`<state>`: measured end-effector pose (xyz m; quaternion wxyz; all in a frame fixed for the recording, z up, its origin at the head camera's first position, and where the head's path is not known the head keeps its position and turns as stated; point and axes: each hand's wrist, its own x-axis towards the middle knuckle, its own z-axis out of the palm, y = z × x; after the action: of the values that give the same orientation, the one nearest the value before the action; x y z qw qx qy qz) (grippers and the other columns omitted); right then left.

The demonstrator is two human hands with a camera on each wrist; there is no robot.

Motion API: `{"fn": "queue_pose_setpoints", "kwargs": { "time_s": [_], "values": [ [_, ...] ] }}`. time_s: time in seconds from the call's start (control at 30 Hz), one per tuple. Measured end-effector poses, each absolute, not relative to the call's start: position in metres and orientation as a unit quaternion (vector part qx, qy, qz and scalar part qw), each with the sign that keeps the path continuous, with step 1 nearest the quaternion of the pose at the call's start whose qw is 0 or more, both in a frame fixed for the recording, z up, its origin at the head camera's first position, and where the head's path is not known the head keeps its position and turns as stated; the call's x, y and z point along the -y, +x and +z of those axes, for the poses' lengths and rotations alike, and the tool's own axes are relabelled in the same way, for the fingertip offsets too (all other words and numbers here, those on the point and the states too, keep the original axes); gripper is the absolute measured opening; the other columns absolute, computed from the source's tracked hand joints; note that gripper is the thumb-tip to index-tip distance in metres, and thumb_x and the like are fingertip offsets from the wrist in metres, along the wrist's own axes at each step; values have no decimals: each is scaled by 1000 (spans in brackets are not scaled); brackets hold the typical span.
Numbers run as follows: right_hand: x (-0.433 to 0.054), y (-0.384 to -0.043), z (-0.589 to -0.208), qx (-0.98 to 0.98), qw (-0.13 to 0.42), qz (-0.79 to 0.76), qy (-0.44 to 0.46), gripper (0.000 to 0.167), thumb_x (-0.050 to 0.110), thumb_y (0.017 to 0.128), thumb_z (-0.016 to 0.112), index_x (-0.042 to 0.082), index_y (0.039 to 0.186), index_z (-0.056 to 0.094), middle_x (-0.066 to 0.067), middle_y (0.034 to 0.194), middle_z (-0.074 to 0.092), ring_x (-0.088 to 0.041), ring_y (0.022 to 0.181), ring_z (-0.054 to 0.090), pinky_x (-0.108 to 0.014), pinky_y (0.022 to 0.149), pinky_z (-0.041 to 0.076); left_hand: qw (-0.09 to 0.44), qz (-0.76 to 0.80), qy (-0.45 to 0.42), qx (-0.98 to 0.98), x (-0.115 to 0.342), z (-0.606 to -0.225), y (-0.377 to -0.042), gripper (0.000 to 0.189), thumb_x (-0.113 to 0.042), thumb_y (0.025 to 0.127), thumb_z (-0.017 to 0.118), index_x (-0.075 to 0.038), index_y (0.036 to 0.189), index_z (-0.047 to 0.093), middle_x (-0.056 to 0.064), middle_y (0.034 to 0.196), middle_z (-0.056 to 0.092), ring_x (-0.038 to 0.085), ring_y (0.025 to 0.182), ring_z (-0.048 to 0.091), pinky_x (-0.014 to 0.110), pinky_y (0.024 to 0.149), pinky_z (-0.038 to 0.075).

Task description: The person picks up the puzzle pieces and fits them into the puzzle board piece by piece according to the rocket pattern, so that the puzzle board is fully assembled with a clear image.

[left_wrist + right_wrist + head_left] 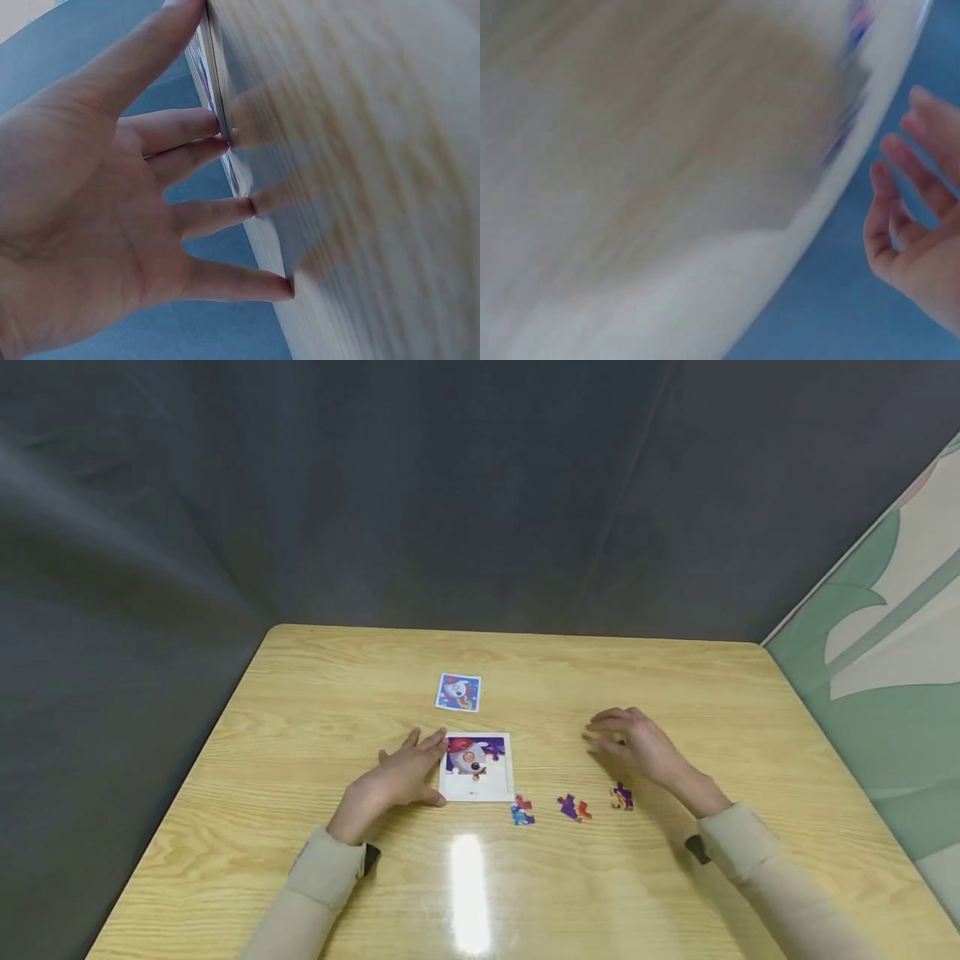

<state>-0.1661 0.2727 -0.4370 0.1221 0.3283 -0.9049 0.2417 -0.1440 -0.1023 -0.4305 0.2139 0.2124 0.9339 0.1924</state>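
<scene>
A square jigsaw board (491,789) with a white border lies mid-table, its upper part filled with pieces showing a white animal's head and red and purple areas. Along its left edge, my left hand (401,777) rests with fingers spread, thumb near the lower corner. In the left wrist view, fingertips (217,122) touch the board's side and the tabletop. My right hand (637,745) hovers over the table to the right, fingers loosely bent and holding nothing. Nearest to it is a purple-and-yellow jigsaw piece (622,796); the right wrist view is blurred.
Between that piece and the board lie purple-and-orange jigsaw pieces (570,807). A blue-and-red piece (522,811) sits by the board's lower right corner. Behind the board is a small picture card (458,692). Dark cloth (480,502) hangs beyond the wooden table (337,668).
</scene>
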Motion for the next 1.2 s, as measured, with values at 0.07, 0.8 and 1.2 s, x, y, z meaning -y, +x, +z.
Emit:
{"fn": "queue_pose_setpoints", "kwargs": {
  "time_s": [0.07,0.8,1.2],
  "values": [
    [-301,-164,-441,912,94,247,314,28,0,77,77,-3,104,72,-19,108,68,-33,96,63,-52,85,47,215,194,212,-933,102,-431,-145,90,-33,79,78,-5,150,30,4,161,12,43,144,3,82,95,9],
    [-318,-171,-462,896,161,162,381,23,2,72,80,0,94,73,-11,93,67,-21,79,61,-35,61,55,216,198,210,-933,101,-431,-148,89,-34,80,77,-7,150,30,3,161,11,41,145,0,81,96,6],
    [-195,-165,-449,828,125,202,509,26,11,78,79,4,103,75,-7,97,67,-16,88,59,-25,72,54,219,191,211,-933,99,-437,-148,88,-35,80,76,-7,150,31,3,161,12,41,145,2,82,96,9]
  ]
}}
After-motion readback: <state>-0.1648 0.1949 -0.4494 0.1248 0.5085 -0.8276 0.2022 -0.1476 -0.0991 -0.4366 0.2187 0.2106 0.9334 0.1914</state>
